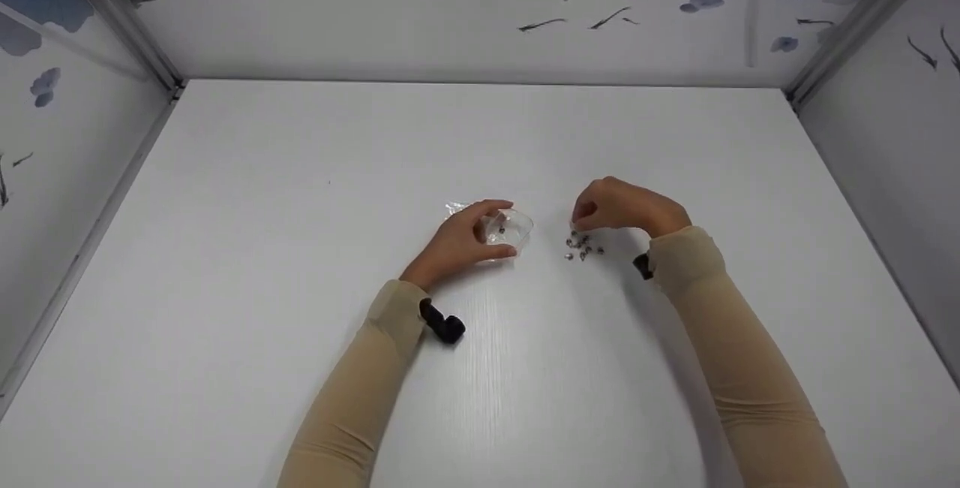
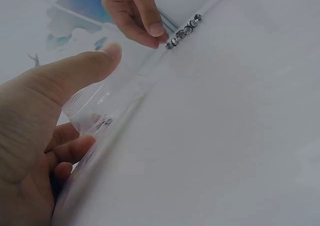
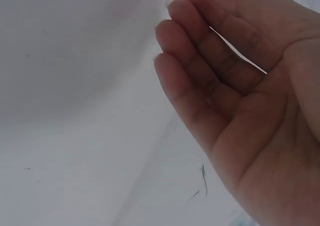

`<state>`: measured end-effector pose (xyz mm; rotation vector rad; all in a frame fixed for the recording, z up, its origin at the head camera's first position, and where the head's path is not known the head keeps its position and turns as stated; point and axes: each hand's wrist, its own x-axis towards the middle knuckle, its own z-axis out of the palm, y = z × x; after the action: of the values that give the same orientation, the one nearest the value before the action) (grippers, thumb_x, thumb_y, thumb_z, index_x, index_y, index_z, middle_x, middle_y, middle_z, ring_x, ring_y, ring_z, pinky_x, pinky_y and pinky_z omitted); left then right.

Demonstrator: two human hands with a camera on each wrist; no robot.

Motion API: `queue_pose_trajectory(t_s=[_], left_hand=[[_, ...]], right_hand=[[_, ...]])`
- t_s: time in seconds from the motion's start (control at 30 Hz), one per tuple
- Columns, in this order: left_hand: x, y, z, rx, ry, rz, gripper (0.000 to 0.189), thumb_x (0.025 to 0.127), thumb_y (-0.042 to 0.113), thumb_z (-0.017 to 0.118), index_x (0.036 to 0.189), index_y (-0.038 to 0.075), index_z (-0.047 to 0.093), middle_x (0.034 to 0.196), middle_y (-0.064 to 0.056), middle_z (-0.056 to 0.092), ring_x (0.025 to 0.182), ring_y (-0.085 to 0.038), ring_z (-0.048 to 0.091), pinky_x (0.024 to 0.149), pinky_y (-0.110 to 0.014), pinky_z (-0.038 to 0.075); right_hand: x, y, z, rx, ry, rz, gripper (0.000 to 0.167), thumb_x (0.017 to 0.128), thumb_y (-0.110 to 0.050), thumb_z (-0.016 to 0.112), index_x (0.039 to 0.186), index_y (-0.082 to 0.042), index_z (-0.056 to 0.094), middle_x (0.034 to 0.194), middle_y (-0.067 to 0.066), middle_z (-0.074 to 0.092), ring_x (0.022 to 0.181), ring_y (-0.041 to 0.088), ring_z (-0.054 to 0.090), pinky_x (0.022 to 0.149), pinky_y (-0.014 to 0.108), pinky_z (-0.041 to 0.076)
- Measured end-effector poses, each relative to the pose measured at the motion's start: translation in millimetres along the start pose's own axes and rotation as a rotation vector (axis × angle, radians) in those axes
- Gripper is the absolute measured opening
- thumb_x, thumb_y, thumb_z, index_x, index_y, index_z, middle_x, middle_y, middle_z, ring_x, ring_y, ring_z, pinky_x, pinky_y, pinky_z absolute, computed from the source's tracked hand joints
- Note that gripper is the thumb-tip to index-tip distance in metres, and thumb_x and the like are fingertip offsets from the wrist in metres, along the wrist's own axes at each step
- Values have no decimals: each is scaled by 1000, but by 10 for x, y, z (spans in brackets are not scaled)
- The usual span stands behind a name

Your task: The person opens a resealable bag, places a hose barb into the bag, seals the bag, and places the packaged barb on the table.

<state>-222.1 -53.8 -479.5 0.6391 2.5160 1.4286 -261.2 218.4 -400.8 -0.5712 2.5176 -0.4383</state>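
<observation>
My left hand (image 1: pixel 465 236) holds a clear plastic bag (image 2: pixel 102 103), thumb on one side and fingers on the other, its mouth spread toward the right. Inside the bag lies a small dark piece (image 1: pixel 502 230). To the right, a loose cluster of several small shiny silver-and-dark pieces (image 1: pixel 583 251) lies on the table. My right hand (image 1: pixel 619 204) reaches down at the far edge of this cluster, thumb and fingers bent together. Its fingertips meet the nearest piece in the left wrist view; whether they pinch it is unclear. In the right wrist view, the right hand's fingers (image 3: pixel 182 85) curve and the fingertips' contact is hidden.
The white table (image 1: pixel 300 263) extends around both hands. White panels (image 1: pixel 390 22) with fish and ink-like patterns enclose its back and sides. A black wrist camera (image 1: pixel 448 329) sticks out from the left sleeve, close above the table.
</observation>
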Motion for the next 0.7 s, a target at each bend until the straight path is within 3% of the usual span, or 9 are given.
queue_pose_trajectory(t_s=[0.27,0.47,0.7], left_hand=[[20,10,28,-6,-1,-8,71,74,39,82,137,28,52,113,3,57,82,-13,46,73,-28,39],[7,8,18,3,-6,-10,70,75,40,81,137,28,51,104,1,57,79,-14,45,71,-28,38],[5,-7,-2,8,5,-7,69,75,38,82,136,28,52,105,1,57,80,-14,45,72,-28,38]], right_hand=[[-1,23,49,-2,-27,42,13,88,-21,70,97,-14,75,97,2,70,86,18,58,82,37,49],[-9,6,72,10,-25,33,10,86,-18,71,94,-14,75,93,1,71,85,17,59,82,37,49],[14,-34,92,14,-8,39,8,86,-15,70,93,-13,74,96,3,69,85,18,58,80,36,48]])
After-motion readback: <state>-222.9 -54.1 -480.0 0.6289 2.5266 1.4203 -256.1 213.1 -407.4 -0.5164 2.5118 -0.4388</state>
